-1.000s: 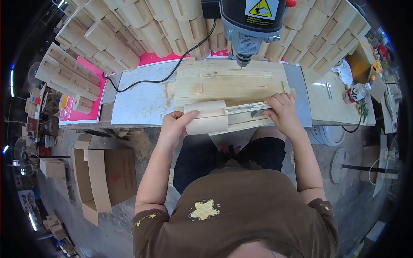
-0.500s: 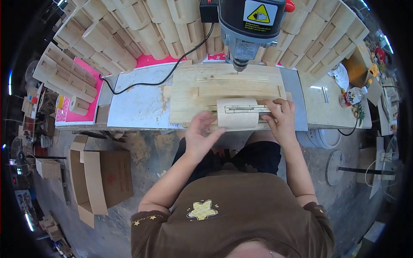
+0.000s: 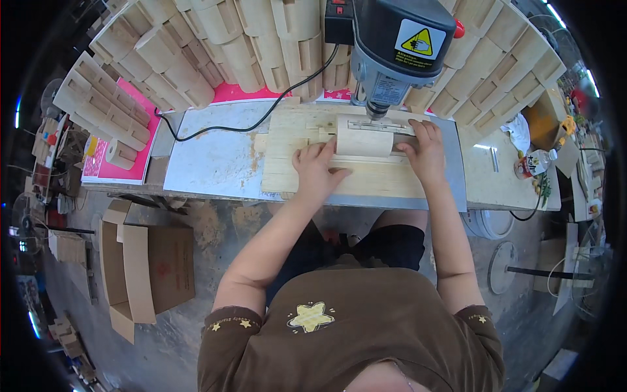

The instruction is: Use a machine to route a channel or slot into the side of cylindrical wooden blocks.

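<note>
A pale wooden cylinder [image 3: 364,142] lies on its side on a wooden board [image 3: 294,176], under the chuck [image 3: 377,111] of a bench drill press [image 3: 400,49]. A narrow slotted strip [image 3: 375,125] runs along its upper side. At the cylinder's left end rests my left hand [image 3: 319,171], its fingers stretched forward against the end and its thumb apart. My right hand [image 3: 426,153] grips a greyish bar [image 3: 406,138] that projects from the right end, thumb on the near side and fingers on the far side. The drill's tip is hidden behind the chuck and cylinder.
Tall stacks of slotted wooden cylinders [image 3: 251,49] line the back of the bench. A black cable [image 3: 251,124] curves across the white sheet at left. On the right stands a plastic bottle [image 3: 534,163]. A cardboard box [image 3: 160,268] sits on the floor at left.
Both hands and the cylinder have moved away from me, bringing the cylinder beneath the drill chuck. My left hand has closed the gap to the cylinder's left end. The view has shifted slightly.
</note>
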Available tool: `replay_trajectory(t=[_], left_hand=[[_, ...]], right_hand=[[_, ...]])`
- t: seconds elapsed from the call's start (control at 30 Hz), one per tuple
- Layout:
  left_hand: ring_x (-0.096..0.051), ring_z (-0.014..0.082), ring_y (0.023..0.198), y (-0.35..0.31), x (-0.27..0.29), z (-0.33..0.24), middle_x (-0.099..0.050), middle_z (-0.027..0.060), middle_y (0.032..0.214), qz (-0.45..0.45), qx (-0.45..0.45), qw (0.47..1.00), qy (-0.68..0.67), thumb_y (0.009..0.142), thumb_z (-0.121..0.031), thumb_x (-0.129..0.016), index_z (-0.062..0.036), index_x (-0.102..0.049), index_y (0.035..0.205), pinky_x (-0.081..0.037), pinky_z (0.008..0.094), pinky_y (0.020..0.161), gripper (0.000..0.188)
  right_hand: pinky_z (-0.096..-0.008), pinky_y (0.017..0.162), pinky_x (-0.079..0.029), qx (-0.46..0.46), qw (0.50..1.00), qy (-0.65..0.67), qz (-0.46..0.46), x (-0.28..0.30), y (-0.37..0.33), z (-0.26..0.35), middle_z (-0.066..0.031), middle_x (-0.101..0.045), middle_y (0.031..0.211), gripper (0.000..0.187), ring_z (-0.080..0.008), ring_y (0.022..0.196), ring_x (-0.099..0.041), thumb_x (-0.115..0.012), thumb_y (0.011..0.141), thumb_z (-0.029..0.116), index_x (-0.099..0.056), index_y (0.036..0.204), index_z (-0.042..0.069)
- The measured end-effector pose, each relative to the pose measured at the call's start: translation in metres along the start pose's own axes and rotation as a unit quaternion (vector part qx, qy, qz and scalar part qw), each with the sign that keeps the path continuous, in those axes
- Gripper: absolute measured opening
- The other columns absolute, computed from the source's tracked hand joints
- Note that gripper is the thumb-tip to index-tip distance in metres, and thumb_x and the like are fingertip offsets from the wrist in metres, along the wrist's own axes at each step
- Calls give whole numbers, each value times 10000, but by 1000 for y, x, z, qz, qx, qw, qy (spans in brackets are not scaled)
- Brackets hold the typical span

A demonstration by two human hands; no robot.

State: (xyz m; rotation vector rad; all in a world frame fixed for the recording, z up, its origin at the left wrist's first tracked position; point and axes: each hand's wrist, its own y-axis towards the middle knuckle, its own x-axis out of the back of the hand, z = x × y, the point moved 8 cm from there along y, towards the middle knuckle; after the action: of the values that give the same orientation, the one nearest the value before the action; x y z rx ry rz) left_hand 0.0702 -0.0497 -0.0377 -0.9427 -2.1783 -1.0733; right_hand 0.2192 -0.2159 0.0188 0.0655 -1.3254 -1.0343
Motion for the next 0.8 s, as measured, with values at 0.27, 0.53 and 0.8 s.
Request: replay_trajectory(t=[0.27,0.53,0.8], left_hand=[[-495,234,936,14,-1,43,-560,12,850,21,-2,997,-69,571,-252,-782,-130,-620,1101,-287,416,883,567],[-497,223,876,16,5,39,-539,2,786,37,-17,999,-31,578,-235,-779,-115,-626,1085,-305,395,828,543],[-537,203,800,20,-7,43,-555,5,760,63,-5,992,-111,580,-226,-781,-59,-622,1072,-336,367,787,544]], right_hand=[[-366,979,-368,-58,971,232,-4,-10,3,-3,-117,-539,1180,549,-280,1178,-440,-736,676,65,-516,1179,51],[-330,872,-434,53,896,360,-254,123,107,1,-87,-605,1071,320,-212,1035,-559,-628,807,69,-553,1117,64],[-380,612,-442,-20,991,118,-68,124,167,59,-228,-551,704,206,-401,693,-541,-478,868,147,-559,781,-21]])
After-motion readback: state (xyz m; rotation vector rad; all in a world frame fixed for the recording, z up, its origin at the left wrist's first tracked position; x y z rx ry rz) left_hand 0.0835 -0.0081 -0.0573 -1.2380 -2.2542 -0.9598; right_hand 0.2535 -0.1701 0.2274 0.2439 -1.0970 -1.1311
